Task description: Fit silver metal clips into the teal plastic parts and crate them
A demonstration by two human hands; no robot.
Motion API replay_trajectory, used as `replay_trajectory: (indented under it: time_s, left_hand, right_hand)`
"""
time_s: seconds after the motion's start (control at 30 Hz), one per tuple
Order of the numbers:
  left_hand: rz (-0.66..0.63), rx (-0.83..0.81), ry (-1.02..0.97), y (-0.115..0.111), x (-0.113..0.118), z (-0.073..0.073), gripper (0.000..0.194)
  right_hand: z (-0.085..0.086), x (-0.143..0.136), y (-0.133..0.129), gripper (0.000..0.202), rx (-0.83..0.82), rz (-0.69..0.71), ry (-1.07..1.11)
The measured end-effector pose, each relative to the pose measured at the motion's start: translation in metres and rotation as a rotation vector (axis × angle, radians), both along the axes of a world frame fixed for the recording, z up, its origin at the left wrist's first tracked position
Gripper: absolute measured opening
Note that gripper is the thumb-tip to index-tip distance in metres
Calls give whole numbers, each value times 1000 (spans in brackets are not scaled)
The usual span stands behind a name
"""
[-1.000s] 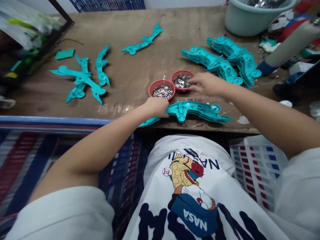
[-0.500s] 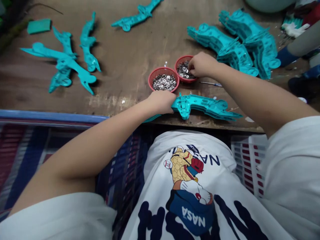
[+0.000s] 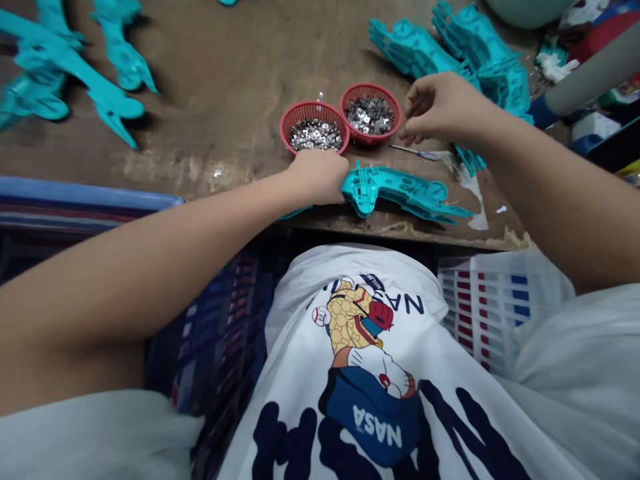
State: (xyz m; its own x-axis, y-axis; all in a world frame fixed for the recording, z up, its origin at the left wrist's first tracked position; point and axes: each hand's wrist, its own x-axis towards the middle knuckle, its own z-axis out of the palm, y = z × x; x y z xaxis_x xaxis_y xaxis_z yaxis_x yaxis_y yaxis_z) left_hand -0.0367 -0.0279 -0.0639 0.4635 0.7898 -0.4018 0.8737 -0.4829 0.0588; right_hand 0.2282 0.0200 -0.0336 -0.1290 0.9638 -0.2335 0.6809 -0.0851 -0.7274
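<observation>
My left hand [image 3: 320,176] is wrapped round the left part of a long teal plastic piece [image 3: 395,189], which lies near the table's front edge. It looks like several layers stacked together; my fingers hide part of it. My right hand [image 3: 437,107] hovers just right of a red basket of small metal pieces [image 3: 371,115]. Its fingers are curled in towards the thumb, and whatever they may hold is too small to make out. A second red basket [image 3: 286,127], also filled with small metal pieces, stands right behind my left hand.
A thin screwdriver-like tool [image 3: 423,154] lies below my right hand. Stacked teal pieces [image 3: 415,50] sit at the back right, and more teal pieces [image 3: 65,63] at the left. A white plastic crate [image 3: 493,313] stands beside my lap, under the table edge.
My right hand has come out of the right-hand basket and moved to the right. My left hand keeps its grip on the teal piece. The whole view has shifted.
</observation>
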Motion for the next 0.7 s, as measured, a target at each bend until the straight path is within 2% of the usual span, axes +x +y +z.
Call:
replay_trajectory:
  time_s: [0.13,0.3,0.47,0.7]
  left_hand:
    - [-32,9,-13,-2,0,3,69]
    - [-14,20,-8,-9,0,9,60]
    - [-2,42,52,-12,1,7,63]
    - [32,41,80,-16,5,12,60]
  right_hand:
    - [1,28,-45,23,-96,25,-28]
    - [-17,51,-76,14,-70,-20,6]
    - [-29,46,-80,15,-122,-70,34]
    - [-40,49,-74,12,-80,-30,-55]
